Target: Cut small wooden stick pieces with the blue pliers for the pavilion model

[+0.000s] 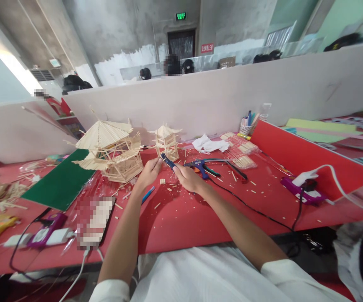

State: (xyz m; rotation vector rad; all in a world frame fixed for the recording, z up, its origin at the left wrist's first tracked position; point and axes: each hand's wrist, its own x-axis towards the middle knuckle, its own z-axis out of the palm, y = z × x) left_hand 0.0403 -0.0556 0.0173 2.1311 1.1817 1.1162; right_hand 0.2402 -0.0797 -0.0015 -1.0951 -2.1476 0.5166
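Observation:
My right hand (186, 177) is closed around a small dark blue hand tool (168, 162); its exact kind is too small to tell. At the tool's far end, the fingers of my left hand (151, 171) are pinched together, and whatever they hold is hidden. Just behind both hands stands a small pagoda model (166, 140) made of thin wooden sticks. To its left is a larger stick pavilion model (114, 151) with a sloping roof. A blue glue gun (201, 167) lies to the right of my right hand, its black cord trailing off rightward. Stick offcuts (162, 181) are scattered below my hands.
A phone (96, 220) lies left of my left forearm, near a green board (62, 180) and a purple power strip (47, 230). Bagged sticks (242, 155), white cloth (209, 144) and a red board (313, 163) are on the right. A pale partition (219, 94) borders the red table (169, 228).

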